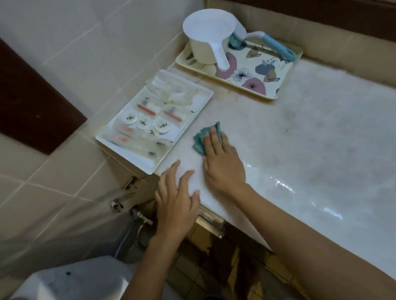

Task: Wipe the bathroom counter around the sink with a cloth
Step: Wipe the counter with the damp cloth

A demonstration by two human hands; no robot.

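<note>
Plastic floral tray (281, 81) at back of bench (318, 131), close to wall. Holds white dipper (208, 38), upright, handle pointing toward front edge, and brush (276, 44) with blue handle lying along far rim, head tucked behind dipper.

White tray (137, 158) at left end of bench, just beside tiled wall, near corner overhanging bench edge. Holds three round white tubs (142, 124) in a cluster, sachets with red strips (173, 115), clear wrapped packets at both ends. Contents of packets too blurred to tell.

Both trays apart from each other, bare strip of bench between. Wet sheen (285, 186) on bench near front edge, right of forearm. Below bench on left: metal valve and pipe (138, 215). White toilet tank (73, 289) at bottom left.

Green cloth (199, 141) on bench, just right of white tray, not touching it. Right hand (223, 164) flat on top of cloth, fingers straight and close together, pressing it down; cloth bunched, sticking out left of and beyond fingertips. Left hand (176, 197) at front left corner of bench, fingers spread, fingertips resting on surface, palm hanging past edge, holding nothing. Hands just beside each other, not touching.
</note>
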